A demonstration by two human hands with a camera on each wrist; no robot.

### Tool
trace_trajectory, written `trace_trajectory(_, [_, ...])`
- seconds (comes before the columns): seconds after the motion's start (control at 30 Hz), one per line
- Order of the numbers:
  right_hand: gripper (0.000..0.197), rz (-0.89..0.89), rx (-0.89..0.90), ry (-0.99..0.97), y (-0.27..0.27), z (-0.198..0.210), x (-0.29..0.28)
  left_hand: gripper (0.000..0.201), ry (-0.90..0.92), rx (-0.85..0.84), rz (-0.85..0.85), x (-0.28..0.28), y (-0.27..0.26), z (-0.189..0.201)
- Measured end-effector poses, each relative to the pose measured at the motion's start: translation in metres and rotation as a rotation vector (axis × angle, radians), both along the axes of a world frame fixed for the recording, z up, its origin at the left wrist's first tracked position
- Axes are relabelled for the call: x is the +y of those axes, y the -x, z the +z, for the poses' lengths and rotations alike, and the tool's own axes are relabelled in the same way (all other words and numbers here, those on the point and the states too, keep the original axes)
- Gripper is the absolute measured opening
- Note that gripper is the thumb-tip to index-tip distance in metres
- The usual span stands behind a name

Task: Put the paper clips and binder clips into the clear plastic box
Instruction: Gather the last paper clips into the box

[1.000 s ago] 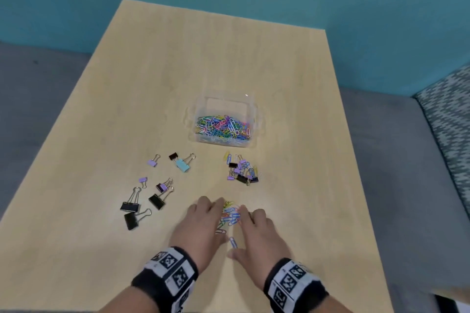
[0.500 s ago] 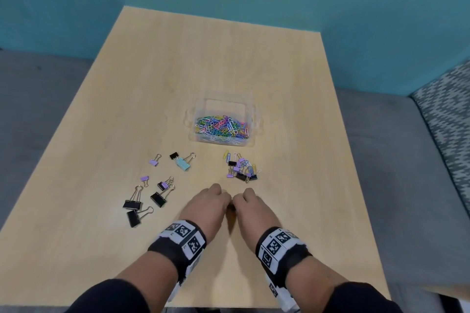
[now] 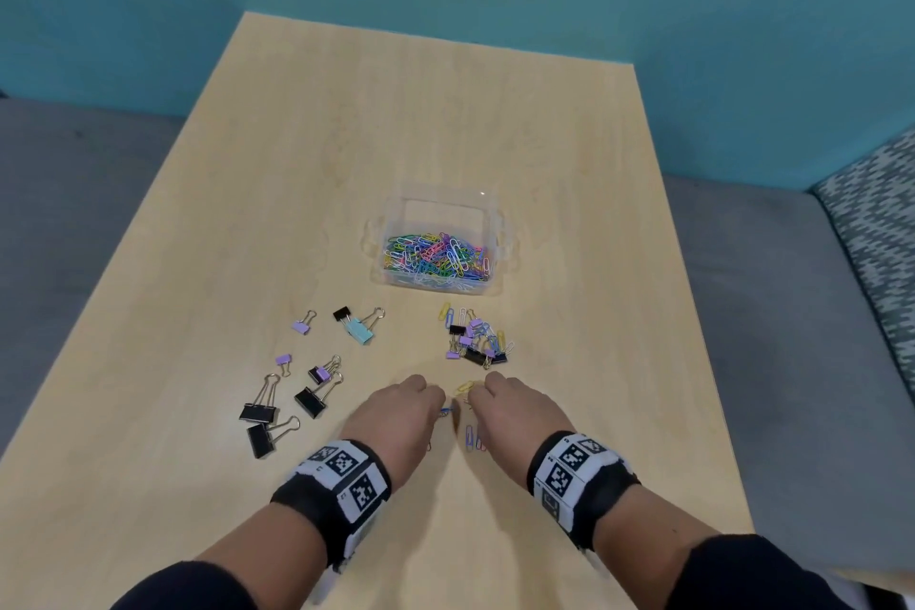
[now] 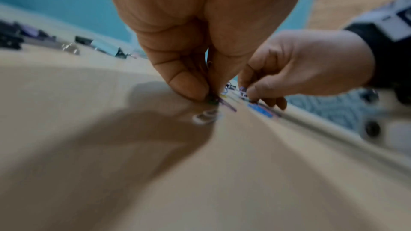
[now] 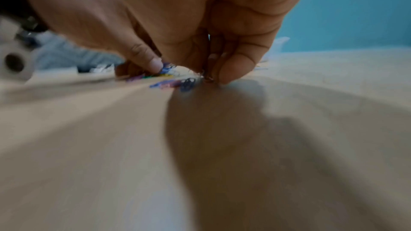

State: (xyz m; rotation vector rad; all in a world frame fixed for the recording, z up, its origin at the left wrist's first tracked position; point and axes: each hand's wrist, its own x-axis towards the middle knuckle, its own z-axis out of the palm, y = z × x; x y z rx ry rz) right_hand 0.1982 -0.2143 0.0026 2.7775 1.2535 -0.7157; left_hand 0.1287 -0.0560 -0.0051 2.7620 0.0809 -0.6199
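The clear plastic box [image 3: 442, 194] stands mid-table, its near half full of coloured paper clips [image 3: 438, 255]. Near the front edge my left hand [image 3: 421, 406] and right hand [image 3: 490, 399] curl over a small scatter of paper clips [image 3: 465, 389], knuckles up. In the left wrist view the left hand [image 4: 210, 97] pinches clips against the table. The right hand [image 5: 209, 76] pinches clips the same way in the right wrist view. A few loose clips [image 3: 473, 437] lie between the wrists. What each hand holds is mostly hidden.
A mixed heap of paper clips and small binder clips [image 3: 475, 339] lies between my hands and the box. Black, purple and light-blue binder clips [image 3: 309, 401] are spread to the left. The wooden table [image 3: 346, 139] ends at a teal wall; grey seating flanks it.
A second ago both hands lay flat around the small pile. They then closed together over it, and now they have drawn slightly apart with fingers curled, clips showing between them.
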Motion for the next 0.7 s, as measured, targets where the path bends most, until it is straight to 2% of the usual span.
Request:
trace_trajectory(0.07, [0.009,-0.091,0.061,-0.019,-0.01,0.004,0.001,0.008,0.113,0.018,0.115,0.005,-0.004,-0.001])
trace_trajectory(0.23, [0.012,-0.297,0.323,-0.119,-0.045,0.022,0.003,0.016,0.495,0.116,0.42,0.03,-0.022,0.017])
trace_trajectory(0.33, [0.012,-0.376,0.392,-0.184,-0.084,0.044,0.017,0.014,0.607,0.042,0.532,0.053,-0.054,0.036])
trace_trajectory(0.4, [0.011,-0.436,0.397,-0.254,-0.111,0.059,0.03,0.015,0.569,-0.087,0.519,0.067,-0.082,0.05])
trace_trajectory(0.47, [0.012,-0.464,0.328,-0.295,-0.134,0.068,0.045,0.013,0.504,-0.198,0.5,0.075,-0.109,0.064])
trace_trajectory(0.6, [0.012,-0.403,0.175,-0.243,-0.151,0.078,0.074,0.01,0.331,-0.267,0.418,0.077,-0.142,0.074])
trace_trajectory(0.7, [0.031,-0.378,0.119,-0.216,-0.138,0.079,0.069,0.029,0.186,-0.323,0.379,0.081,-0.134,0.066])
